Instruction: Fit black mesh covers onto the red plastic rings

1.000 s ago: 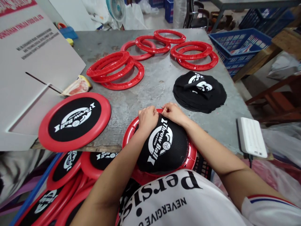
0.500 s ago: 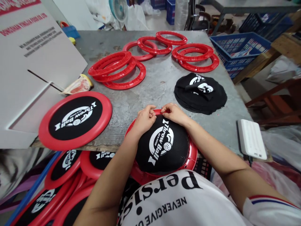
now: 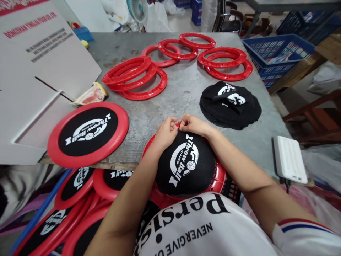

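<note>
A black printed fabric disc [image 3: 183, 161] lies over a red plastic ring [image 3: 220, 177] at the table's front edge, against my shirt. At the far rim my left hand [image 3: 167, 132] pinches the fabric's edge, its fingers curled. Right beside it, my right hand [image 3: 190, 124] pinches the same edge with thumb and forefinger. A sliver of red ring shows between the two hands. My fingertips partly hide the edge they hold. Near the right rim, small holes along the fabric's border lie by the ring.
Several loose red rings [image 3: 138, 84] lie across the back of the table [image 3: 183, 96]. Black fabric discs [image 3: 230, 106] are piled at right, near a white power bank [image 3: 290, 160]. At left lies an assembled red-rimmed disc [image 3: 87, 133]; more are stacked below. A blue crate [image 3: 279, 49] stands beyond.
My right hand has shifted slightly left along the rim, closer to my left hand. The whole view has moved a little; the fabric and ring stay put.
</note>
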`<action>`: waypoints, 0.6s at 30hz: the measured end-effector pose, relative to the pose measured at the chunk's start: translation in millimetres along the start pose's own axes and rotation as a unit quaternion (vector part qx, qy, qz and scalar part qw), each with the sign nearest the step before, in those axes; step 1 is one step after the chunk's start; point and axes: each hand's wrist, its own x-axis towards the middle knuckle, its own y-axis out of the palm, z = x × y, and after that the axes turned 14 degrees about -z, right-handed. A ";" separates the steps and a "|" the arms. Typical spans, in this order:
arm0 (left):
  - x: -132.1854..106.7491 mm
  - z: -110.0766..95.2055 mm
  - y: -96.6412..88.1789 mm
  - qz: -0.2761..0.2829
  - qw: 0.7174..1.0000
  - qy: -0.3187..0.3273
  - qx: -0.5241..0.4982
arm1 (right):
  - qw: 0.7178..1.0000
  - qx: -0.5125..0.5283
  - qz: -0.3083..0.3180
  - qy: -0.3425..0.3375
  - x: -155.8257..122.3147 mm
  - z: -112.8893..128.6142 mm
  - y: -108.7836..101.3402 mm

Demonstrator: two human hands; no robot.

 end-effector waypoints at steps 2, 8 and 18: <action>0.2 -0.4 0.8 -0.009 1.000 -0.006 0.001 | 1.000 0.008 -0.009 0.002 -1.3 -2.8 2.4; 0.8 -2.3 3.2 -0.032 0.999 -0.016 0.003 | 1.000 0.009 -0.028 0.000 -1.3 -7.2 5.8; 4.4 -5.7 2.9 -0.030 0.998 -0.058 -0.006 | 0.999 -0.008 -0.043 0.011 -2.1 -2.4 6.6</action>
